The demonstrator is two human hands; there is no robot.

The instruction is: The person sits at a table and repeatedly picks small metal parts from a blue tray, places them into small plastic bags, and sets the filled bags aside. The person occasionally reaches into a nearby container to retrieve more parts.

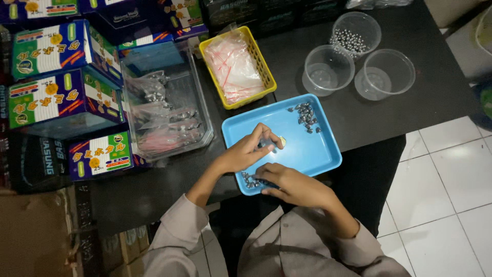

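Observation:
A light blue tray [312,149] lies on the black table in front of me. My left hand [248,151] rests over the tray's near left part, fingers pinched on a small clear bag with something small and pale at its tip. My right hand [292,184] lies over the tray's front edge, fingertips on a little heap of small grey metal pieces [249,180]. A second cluster of grey metal pieces [306,116] sits at the tray's far right.
A yellow basket [266,69] of clear bags stands behind the tray. A clear plastic bin [202,110] with filled bags is to the left. Three clear round tubs [328,69] stand far right, one with metal balls. Colourful boxes [61,97] are stacked left. White tiled floor lies right.

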